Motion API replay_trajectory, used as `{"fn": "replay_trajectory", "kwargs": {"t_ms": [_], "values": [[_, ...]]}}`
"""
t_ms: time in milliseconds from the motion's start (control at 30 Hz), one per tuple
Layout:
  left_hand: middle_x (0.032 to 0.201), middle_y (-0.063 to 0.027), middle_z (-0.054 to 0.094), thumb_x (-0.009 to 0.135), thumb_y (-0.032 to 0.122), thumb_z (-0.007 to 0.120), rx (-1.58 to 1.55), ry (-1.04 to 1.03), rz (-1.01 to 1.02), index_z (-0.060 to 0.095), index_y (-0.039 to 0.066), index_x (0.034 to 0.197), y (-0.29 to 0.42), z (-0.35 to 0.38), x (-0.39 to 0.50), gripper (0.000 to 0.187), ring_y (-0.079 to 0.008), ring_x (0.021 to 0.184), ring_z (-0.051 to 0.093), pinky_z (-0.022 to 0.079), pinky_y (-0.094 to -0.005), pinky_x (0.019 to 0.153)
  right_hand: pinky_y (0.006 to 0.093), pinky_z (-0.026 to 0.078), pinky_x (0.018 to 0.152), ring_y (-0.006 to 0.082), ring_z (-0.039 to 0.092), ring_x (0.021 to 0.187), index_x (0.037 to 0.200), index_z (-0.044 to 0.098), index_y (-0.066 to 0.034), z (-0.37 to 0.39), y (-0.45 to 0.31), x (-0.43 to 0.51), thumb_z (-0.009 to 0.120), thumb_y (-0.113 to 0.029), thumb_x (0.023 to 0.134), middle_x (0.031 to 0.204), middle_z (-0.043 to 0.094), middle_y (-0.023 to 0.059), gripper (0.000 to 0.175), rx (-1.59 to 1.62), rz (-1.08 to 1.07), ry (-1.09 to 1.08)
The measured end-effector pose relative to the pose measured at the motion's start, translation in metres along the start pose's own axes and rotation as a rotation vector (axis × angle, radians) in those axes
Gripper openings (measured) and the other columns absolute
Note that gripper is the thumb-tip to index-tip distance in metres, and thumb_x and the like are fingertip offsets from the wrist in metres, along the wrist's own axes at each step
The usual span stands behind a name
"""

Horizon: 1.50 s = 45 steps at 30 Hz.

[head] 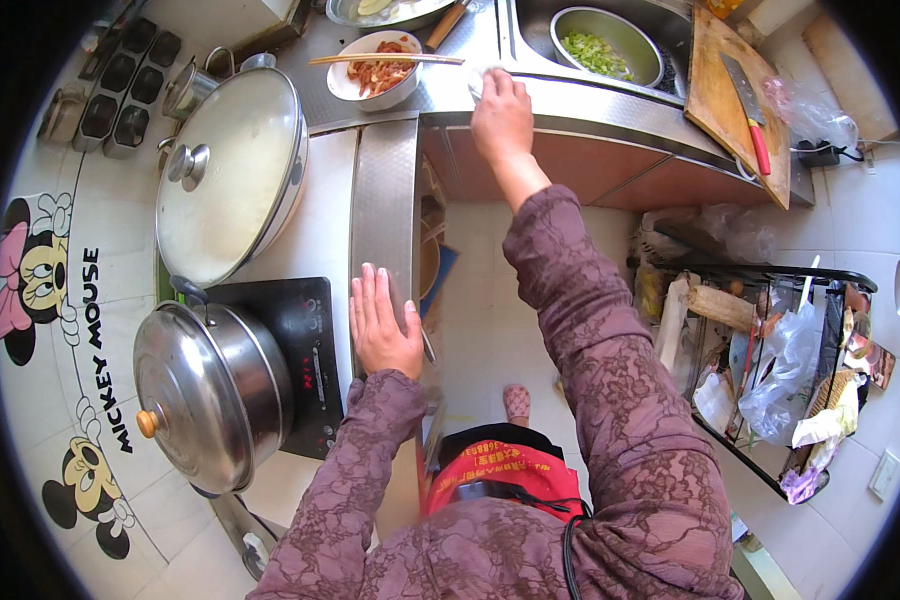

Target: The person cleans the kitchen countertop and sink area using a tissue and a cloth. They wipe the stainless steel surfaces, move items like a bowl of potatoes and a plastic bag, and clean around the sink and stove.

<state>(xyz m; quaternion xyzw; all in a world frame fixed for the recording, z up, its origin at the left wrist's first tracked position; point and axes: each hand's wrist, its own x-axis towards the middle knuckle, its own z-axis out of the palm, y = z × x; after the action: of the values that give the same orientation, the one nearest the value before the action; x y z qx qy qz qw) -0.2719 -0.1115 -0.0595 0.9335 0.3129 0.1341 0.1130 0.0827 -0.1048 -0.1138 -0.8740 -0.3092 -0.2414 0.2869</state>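
My left hand [386, 334] lies flat on the steel counter strip [384, 180], thumb apart, holding nothing. My right hand [504, 112] reaches to the steel counter by the sink, fingers together and bent over. A small pale, translucent thing [476, 86] shows beside its fingertips; whether the hand grips it is unclear. Left of that hand, a white bowl [379, 101] holds reddish sliced meat [379, 73], with wooden chopsticks [345, 59] across its rim. In the sink, right of the hand, a steel bowl [649, 56] contains chopped green vegetables [592, 54].
A wide lidded pan [229, 187] and a lidded steel pot [195, 397] stand at left, the pot on a black induction cooker [307, 322]. A cleaver [742, 90] lies on a wooden cutting board [709, 112] at right. Below it is a black wire rack [780, 271] of bags.
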Motion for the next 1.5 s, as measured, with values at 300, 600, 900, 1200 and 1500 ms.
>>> {"fn": "replay_trajectory", "kwargs": {"t_ms": [300,600,900,1200,1500], "values": [[0.161,-0.0131,0.036,0.093,0.022,0.06,0.0,-0.01,0.001,0.041,0.009,0.152,-0.005,0.003,-0.001,0.063,-0.035,0.148,0.033,0.026,-0.0472,0.122,0.0393,0.045,0.106,0.0339,0.055,0.123,0.132,0.062,-0.0006,0.041,-0.009,0.058,0.048,-0.013,0.09,0.141,0.059,0.0122,0.047,-0.149,-0.133,-0.315],[0.16,-0.0133,0.038,0.093,0.021,0.06,0.005,0.0,-0.009,0.043,0.008,0.15,-0.001,0.001,-0.001,0.061,-0.0344,0.148,0.035,0.027,-0.046,0.122,0.0399,0.047,0.103,0.0302,0.058,0.118,0.123,0.067,-0.0047,-0.003,-0.022,0.002,0.06,-0.013,0.087,0.132,0.065,0.0073,0.038,0.25,-0.315,-0.179],[0.158,-0.0142,0.04,0.092,0.018,0.061,0.008,0.029,0.007,0.045,0.008,0.149,0.0,0.002,-0.001,0.06,-0.0355,0.146,0.036,0.027,-0.0461,0.122,0.037,0.053,0.096,0.0258,0.064,0.108,0.113,0.074,-0.0148,-0.018,-0.012,-0.005,0.062,-0.002,0.085,0.12,0.072,-0.0013,0.032,0.365,-0.285,-0.159],[0.159,-0.0124,0.039,0.091,0.019,0.062,-0.003,0.018,-0.001,0.044,0.009,0.15,-0.002,0.003,-0.001,0.062,-0.0341,0.147,0.035,0.027,-0.0459,0.122,0.0249,0.05,0.083,0.0061,0.062,0.098,0.115,0.072,-0.0012,-0.038,0.001,-0.032,0.071,-0.018,0.095,0.1,0.073,0.0045,0.027,1.096,0.632,-0.291],[0.16,-0.0127,0.038,0.091,0.018,0.062,-0.008,0.017,0.001,0.044,0.009,0.15,-0.002,0.003,-0.001,0.063,-0.0345,0.147,0.035,0.027,-0.0464,0.122,0.03,0.053,0.085,0.0219,0.068,0.098,0.124,0.07,-0.0112,-0.031,0.009,-0.004,0.065,-0.008,0.092,0.113,0.072,0.0071,0.033,0.602,0.458,-0.073]]}}
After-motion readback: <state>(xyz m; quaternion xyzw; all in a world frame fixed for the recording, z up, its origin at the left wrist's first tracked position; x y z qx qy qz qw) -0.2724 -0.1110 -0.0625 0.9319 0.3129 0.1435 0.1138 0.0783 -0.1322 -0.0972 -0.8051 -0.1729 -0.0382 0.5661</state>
